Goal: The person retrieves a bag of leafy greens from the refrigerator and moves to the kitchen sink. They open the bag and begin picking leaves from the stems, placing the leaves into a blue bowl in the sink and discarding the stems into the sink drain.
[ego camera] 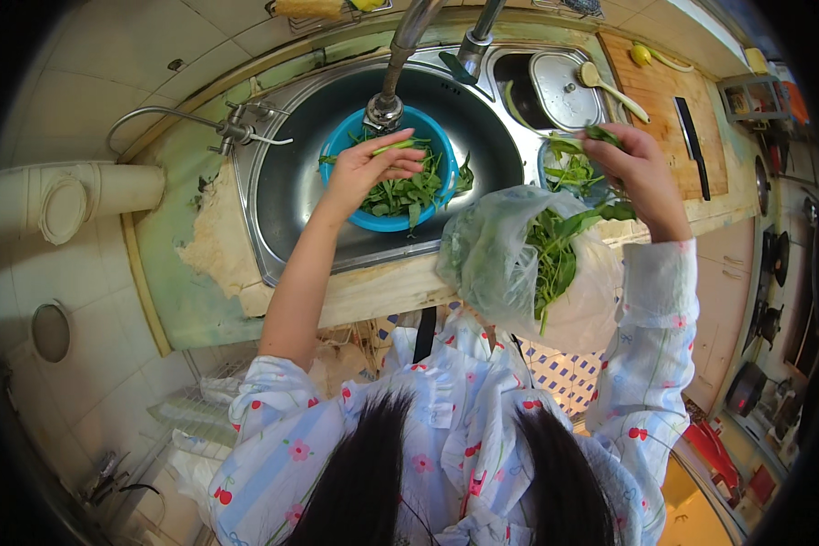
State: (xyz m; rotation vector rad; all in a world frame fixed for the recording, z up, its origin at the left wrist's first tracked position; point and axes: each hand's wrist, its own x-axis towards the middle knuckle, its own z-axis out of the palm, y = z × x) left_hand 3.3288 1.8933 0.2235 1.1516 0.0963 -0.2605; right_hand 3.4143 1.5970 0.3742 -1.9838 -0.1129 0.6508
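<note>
My left hand (375, 166) is over a blue plastic basin (450, 179) in the steel sink, with a green stem between thumb and fingers. Leafy greens (403, 198) fill the basin and some lie outside its right rim. My right hand (631, 164) pinches a piece of leafy green (604, 135) above a small container (544, 164) that holds pale stems and leaves. Just below that hand, a translucent plastic bag (484, 239) with more long-stemmed greens (553, 259) rests at the counter's front edge.
A faucet (384, 109) hangs over the basin. At the right, a wooden cutting board (655, 89) carries a black-handled knife (695, 150). A brush (611, 89) lies across the small sink's metal cover (563, 89). A small tap (235, 130) stands left of the sink.
</note>
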